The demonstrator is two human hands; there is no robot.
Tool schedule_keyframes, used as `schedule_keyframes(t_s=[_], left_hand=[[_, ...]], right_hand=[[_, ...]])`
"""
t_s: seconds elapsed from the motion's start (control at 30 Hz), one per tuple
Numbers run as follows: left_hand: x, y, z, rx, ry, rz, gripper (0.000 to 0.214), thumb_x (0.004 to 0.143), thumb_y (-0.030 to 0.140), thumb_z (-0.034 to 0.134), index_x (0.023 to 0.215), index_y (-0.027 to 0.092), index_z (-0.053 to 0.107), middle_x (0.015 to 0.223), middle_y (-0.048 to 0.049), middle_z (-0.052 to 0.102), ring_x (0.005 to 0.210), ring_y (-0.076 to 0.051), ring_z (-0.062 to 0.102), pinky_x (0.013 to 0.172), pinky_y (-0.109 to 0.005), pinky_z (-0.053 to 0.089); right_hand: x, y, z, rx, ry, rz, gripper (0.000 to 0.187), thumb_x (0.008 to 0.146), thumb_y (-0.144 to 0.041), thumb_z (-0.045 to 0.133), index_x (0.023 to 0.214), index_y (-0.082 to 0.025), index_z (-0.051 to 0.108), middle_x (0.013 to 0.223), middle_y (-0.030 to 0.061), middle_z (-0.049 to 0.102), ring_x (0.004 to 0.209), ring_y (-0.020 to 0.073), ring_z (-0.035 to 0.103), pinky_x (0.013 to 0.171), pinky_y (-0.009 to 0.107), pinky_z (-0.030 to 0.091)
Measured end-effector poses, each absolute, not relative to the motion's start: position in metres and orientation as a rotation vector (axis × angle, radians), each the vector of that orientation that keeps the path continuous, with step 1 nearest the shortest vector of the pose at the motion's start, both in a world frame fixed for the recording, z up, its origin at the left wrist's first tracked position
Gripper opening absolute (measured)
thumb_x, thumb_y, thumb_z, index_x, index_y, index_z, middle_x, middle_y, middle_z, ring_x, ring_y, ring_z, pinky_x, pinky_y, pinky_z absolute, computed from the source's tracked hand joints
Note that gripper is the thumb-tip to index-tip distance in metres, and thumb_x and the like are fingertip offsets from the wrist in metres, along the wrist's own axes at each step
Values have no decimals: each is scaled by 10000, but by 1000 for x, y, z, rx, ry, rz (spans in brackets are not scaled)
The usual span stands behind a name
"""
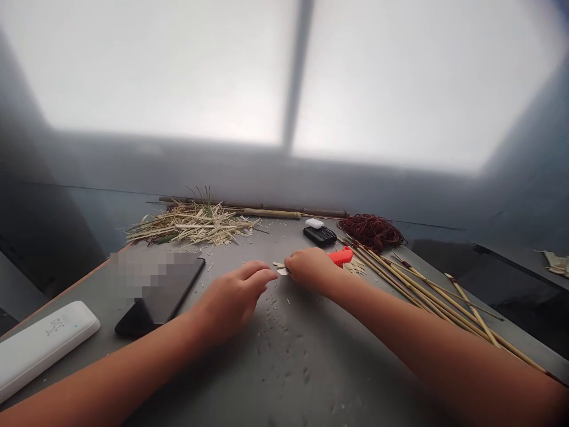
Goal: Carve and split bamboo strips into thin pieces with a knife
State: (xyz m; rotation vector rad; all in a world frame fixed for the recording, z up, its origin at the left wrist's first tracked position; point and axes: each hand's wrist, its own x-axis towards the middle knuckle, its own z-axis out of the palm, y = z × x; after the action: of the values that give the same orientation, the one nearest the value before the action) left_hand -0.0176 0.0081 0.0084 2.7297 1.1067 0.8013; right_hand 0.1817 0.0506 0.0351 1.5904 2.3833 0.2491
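Note:
My right hand is closed round a red-handled utility knife, whose blade tip shows at the hand's left side. My left hand rests on the grey table with fingers curled, their tips touching a small pale bamboo sliver right at the blade. Both hands meet near the middle of the table.
A pile of bamboo shavings lies at the back left, a bamboo stick behind it. Several thin bamboo sticks run along the right. A coil of dark red cord, a black case, a phone and a white power bank also lie here.

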Motion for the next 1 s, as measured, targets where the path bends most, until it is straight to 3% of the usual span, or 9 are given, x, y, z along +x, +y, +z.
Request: schedule_keyframes(t_s=[0.07, 0.2, 0.37, 0.47, 0.6, 0.67, 0.73, 0.87, 1.0], left_hand=[[-19, 5, 8, 2617, 1108, 873, 298, 934, 181, 388, 1106, 232, 627, 1202, -69, 633, 939, -212, 644, 820, -300, 490], [-17, 2, 12, 2248, 1216, 932, 203, 900, 258, 469, 1013, 224, 634, 1049, -64, 670, 804, -201, 641, 689, -291, 503], [-16, 5, 15, 1909, 1290, 864, 244, 860, 367, 531, 982, 192, 650, 901, -68, 682, 779, -223, 648, 698, -328, 501], [-17, 6, 15, 1835, 1289, 835, 254, 846, 376, 543, 977, 186, 651, 896, -67, 684, 774, -228, 654, 710, -343, 494], [-16, 2, 15, 1651, 1139, 848, 280, 795, 377, 629, 998, 185, 634, 1009, -80, 685, 930, -242, 648, 807, -350, 498], [-14, -2, 15, 1530, 989, 860, 317, 752, 380, 692, 996, 190, 627, 1056, -75, 678, 978, -233, 636, 847, -340, 493], [-11, -6, 14, 1431, 885, 862, 309, 735, 399, 720, 941, 189, 627, 975, -52, 688, 920, -209, 639, 824, -321, 491], [-6, -10, 10, 1373, 936, 864, 288, 728, 423, 730, 784, 175, 595, 714, 1, 640, 718, -159, 596, 711, -291, 467], [-5, -6, 6, 1338, 941, 908, 311, 747, 449, 694, 780, 180, 541, 772, -17, 641, 781, -173, 602, 728, -301, 481]], right_hand=[[181, 50, 36, 1595, 2403, 277, 240, 931, -318, 583, 1104, -156, 617, 1098, 61, 639, 942, 209, 638, 804, 386, 539], [182, 47, 42, 1642, 2486, 373, 163, 938, -237, 522, 956, -136, 648, 879, 63, 692, 801, 198, 665, 663, 303, 486], [190, 45, 34, 1678, 2573, 413, 121, 861, -148, 543, 861, -142, 663, 783, 93, 711, 711, 214, 675, 534, 253, 348], [195, 44, 28, 1700, 2632, 383, 166, 796, -57, 545, 779, -159, 674, 745, 74, 716, 662, 192, 664, 532, 244, 325], [192, 21, 31, 1734, 2840, 361, 202, 880, -149, 517, 995, -196, 676, 887, 57, 731, 794, 179, 661, 637, 243, 392], [189, 3, 32, 1674, 2995, 293, 203, 932, -227, 474, 950, -204, 675, 816, 31, 721, 725, 140, 639, 656, 227, 413], [186, -12, 29, 1542, 3344, 32, 198, 919, -228, 482, 892, -195, 676, 714, 20, 691, 618, 128, 602, 576, 222, 395], [186, -19, 13, 1375, 3520, -100, 170, 899, -174, 482, 866, -200, 647, 668, 4, 655, 590, 125, 565, 558, 231, 377], [191, -14, 5, 1383, 3453, 85, 229, 905, -247, 500, 1117, -169, 541, 753, 39, 666, 626, 156, 584, 564, 256, 393]])
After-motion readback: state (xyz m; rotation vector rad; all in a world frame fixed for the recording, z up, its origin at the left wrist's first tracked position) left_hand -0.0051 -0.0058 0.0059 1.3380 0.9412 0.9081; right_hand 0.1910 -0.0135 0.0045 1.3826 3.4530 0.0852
